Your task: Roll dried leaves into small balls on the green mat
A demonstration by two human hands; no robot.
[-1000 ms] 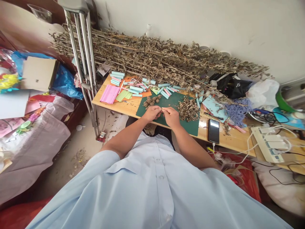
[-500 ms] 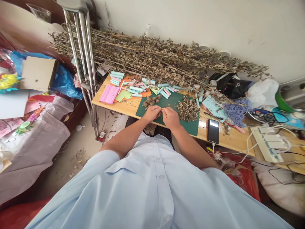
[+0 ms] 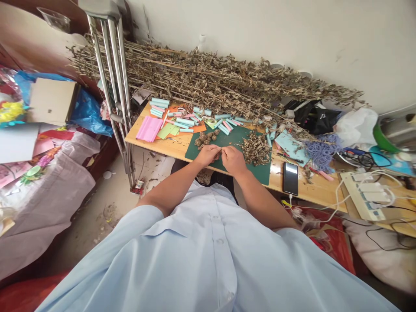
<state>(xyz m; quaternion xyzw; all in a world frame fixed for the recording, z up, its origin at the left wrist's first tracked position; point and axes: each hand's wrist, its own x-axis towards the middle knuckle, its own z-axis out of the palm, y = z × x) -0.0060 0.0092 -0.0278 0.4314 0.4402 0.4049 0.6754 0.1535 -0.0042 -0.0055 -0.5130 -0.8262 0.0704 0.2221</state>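
Observation:
Above the front edge of a dark green mat [image 3: 260,173], my left hand [image 3: 208,156] and my right hand [image 3: 233,160] meet at the fingertips. Both are closed, their fingers curled inward, and whatever they pinch is too small or hidden to name. Just beyond my left hand lies a cluster of brown balls of dried plant [image 3: 205,138]. To the right of my right hand is a loose heap of dried leaves [image 3: 255,148]. Blue and pink paper rolls [image 3: 224,127] are scattered along the back of the mat.
Long bundles of dried plant stalks [image 3: 201,78] lie along the wall. A metal crutch [image 3: 113,86] stands at the table's left end, near pink paper [image 3: 149,128]. On the right are a phone [image 3: 290,178] on a cable, purple cord [image 3: 323,149] and a power strip [image 3: 362,197].
My hands stay fingertip to fingertip, with only a very slight shift of the right one. The heaps, rolls and phone have not visibly moved.

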